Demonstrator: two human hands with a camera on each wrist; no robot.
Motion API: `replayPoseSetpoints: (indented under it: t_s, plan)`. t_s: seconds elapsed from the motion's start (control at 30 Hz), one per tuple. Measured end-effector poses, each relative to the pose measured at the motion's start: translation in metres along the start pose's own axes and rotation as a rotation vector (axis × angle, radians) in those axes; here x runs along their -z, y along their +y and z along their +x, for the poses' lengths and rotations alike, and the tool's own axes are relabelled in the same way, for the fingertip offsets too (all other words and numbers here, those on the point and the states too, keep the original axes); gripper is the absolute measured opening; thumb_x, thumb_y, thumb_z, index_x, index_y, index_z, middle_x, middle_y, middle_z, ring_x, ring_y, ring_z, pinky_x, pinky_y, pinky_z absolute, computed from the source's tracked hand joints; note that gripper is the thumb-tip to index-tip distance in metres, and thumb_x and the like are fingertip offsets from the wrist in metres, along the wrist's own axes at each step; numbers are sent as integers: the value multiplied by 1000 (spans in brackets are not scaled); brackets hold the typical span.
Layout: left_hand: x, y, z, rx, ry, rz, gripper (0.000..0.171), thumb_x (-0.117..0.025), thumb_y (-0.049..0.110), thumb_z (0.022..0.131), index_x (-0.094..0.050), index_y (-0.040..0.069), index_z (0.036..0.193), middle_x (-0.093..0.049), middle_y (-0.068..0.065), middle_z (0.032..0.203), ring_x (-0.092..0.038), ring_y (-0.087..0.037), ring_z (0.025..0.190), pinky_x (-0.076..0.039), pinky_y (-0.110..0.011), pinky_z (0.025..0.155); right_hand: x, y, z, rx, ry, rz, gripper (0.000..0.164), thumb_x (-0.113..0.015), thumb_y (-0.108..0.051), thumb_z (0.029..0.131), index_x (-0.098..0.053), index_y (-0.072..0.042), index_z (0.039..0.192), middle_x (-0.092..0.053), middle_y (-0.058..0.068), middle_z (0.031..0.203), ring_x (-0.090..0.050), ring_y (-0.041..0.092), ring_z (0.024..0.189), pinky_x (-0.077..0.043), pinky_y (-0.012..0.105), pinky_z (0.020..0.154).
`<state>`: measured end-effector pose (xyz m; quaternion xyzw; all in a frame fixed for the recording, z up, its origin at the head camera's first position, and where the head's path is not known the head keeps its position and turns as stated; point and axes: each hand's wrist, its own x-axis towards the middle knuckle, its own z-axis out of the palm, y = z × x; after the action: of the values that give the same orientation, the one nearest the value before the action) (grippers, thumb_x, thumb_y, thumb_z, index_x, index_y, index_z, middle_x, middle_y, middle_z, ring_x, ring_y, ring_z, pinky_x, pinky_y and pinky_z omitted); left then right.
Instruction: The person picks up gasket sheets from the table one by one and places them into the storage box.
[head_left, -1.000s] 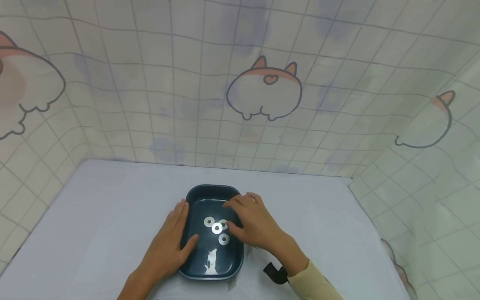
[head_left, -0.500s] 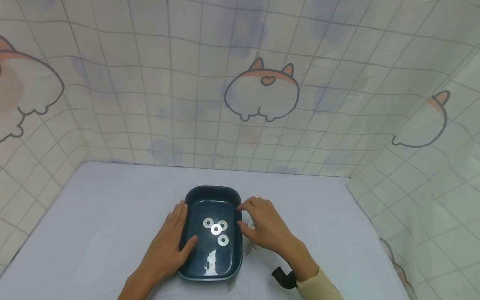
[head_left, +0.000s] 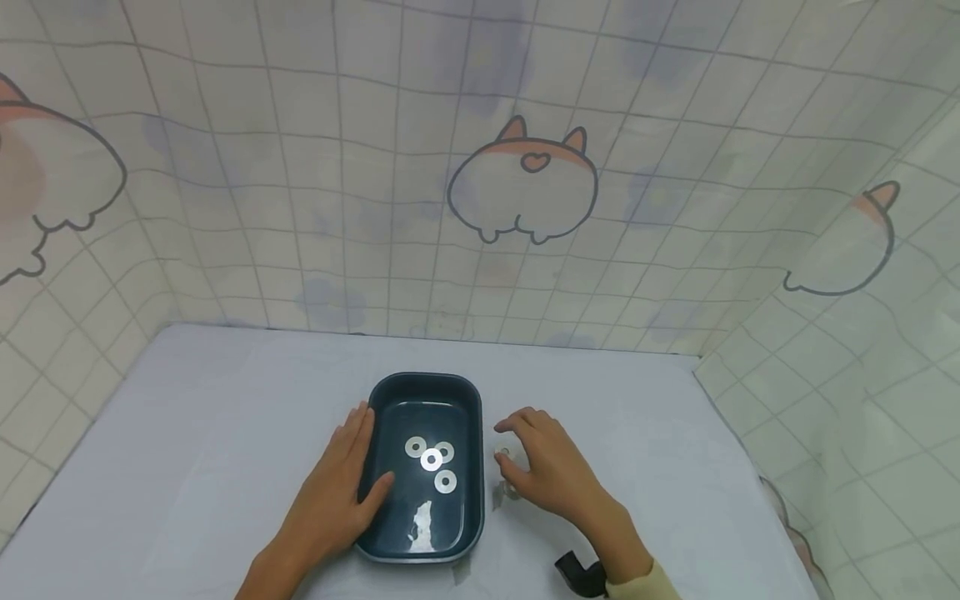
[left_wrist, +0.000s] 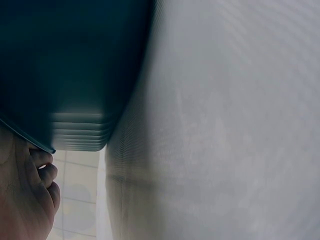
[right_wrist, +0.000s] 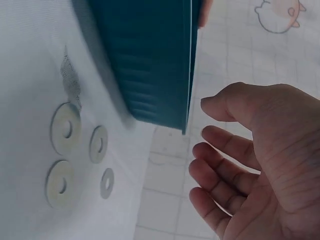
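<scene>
A dark blue rectangular tray (head_left: 457, 525) lies on the white table, with several silver flat washers (head_left: 431, 459) grouped on its floor. My left hand (head_left: 337, 487) rests along the tray's left side, fingers straight against the outside and thumb over the rim. Just right of the tray hovers my right hand (head_left: 551, 462), fingers loosely bent and thumb apart, holding nothing. Beneath it on the table are several more washers (right_wrist: 65, 129), spread apart in the right wrist view and mostly hidden by the hand in the head view.
A black curved object (head_left: 581, 575) shows by the right wrist at the sleeve cuff. White tablecloth (head_left: 247, 400) surrounds the tray. A grid-patterned curtain with cartoon animals (head_left: 522, 187) hangs behind the table and along both sides.
My right hand has moved right and toward me, from over the tray's washers to above those on the table. The left hand stays on the tray.
</scene>
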<state>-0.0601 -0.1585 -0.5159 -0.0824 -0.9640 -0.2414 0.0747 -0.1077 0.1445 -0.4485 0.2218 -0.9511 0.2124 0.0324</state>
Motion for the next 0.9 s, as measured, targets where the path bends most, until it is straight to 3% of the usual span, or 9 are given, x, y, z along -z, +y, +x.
replayPoseSetpoints:
  t_s: [0.5, 0.73, 0.9]
  plan:
    - [1, 0, 0, -6, 14, 1, 92, -65, 45, 100, -18, 9, 170, -20, -11, 179, -26, -33, 165, 11, -12, 126, -13, 22, -19, -90, 44, 53, 31, -83, -20, 91, -74, -12, 120, -72, 1, 121, -67, 20, 115, -61, 42, 99]
    - [2, 2, -1, -18, 16, -15, 90, -66, 43, 100, -21, 7, 170, -23, -13, 178, -27, -34, 165, 13, -8, 125, -20, 33, -31, -194, 31, 63, 27, -83, -17, 90, -75, -14, 116, -71, -1, 114, -67, 16, 105, -61, 40, 92]
    - [2, 0, -1, -20, 21, -10, 90, -65, 43, 101, -19, 8, 170, -22, -12, 178, -26, -34, 165, 13, -9, 125, -25, 37, -33, -224, 37, 62, 26, -83, -17, 90, -75, -14, 114, -72, 0, 113, -68, 16, 102, -62, 41, 91]
